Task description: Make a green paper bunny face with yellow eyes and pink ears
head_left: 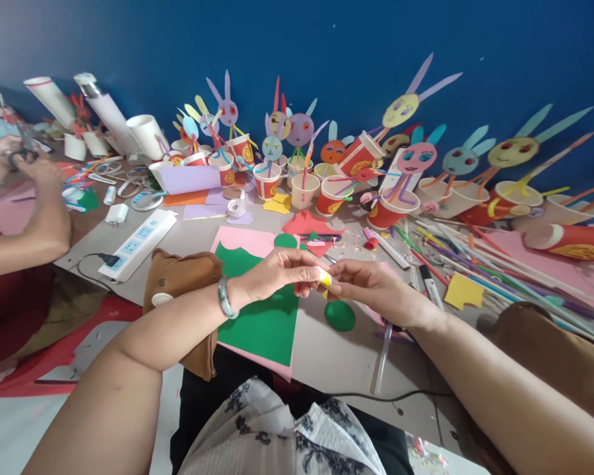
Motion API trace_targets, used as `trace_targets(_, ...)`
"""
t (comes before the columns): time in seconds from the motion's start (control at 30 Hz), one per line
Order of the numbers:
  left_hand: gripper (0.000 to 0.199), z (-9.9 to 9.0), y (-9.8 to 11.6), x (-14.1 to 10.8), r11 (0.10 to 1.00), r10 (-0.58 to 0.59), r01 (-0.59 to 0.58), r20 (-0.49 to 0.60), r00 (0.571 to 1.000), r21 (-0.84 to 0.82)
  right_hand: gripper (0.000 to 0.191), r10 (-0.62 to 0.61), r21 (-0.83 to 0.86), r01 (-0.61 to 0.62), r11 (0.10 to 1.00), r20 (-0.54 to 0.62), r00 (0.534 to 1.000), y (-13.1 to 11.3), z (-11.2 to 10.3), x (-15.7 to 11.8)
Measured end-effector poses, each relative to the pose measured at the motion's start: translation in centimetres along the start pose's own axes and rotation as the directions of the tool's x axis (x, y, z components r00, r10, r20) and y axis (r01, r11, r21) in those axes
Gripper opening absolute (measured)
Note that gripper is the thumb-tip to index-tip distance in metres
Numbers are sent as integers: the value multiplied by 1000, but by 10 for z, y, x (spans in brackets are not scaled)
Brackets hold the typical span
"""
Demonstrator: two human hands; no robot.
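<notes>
Between the fingertips of both hands is a small yellow-and-white piece [325,278], perhaps curled paper; its exact kind I cannot make out. My left hand [277,270], with a bangle on its wrist, pinches it from the left. From the right, my right hand [371,290] closes its thumb and fingers on its other side. Below the left hand lies a green paper sheet [257,323] with rounded cuts along its top edge, on top of a pink sheet [232,237]. A green paper disc [340,316] rests on the table just under the right hand.
Paper cups with rabbit-faced figures, such as a pink one [416,158], line the wall. A power strip [138,244] and brown cushion [185,277] are at left. Pipe cleaners [455,257], a marker [431,287] and yellow paper [464,291] lie right. Another person's hands [24,158] hold scissors.
</notes>
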State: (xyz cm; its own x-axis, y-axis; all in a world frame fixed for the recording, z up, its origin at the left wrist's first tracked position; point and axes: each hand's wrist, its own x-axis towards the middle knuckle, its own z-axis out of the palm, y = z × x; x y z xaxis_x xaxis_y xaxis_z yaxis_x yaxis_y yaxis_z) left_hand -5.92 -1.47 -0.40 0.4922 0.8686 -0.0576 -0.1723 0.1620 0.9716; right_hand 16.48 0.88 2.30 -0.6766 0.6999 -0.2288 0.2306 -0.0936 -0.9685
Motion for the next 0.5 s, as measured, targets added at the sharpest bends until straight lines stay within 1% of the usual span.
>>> trace_targets(0.1,40,-2,2,-1,998,-50,50,17,999,-28,41,-35,-25,36,999,47,998,4,-1,0)
trace_targets(0.23,36,-2,5,-1,993,-87,90,41,995,-71,38,-53,2,53,999,67,996,6,1,0)
trace_targets(0.37,37,-3,4,-1,991,-76,82,66,995,-104,33,-81,59,75,995,97,992,5,2,-1)
trace_targets(0.5,43,-3,4,-1,990,-70,81,97,993,-113,31,-98,68,90,994,128,987,5,2,-1)
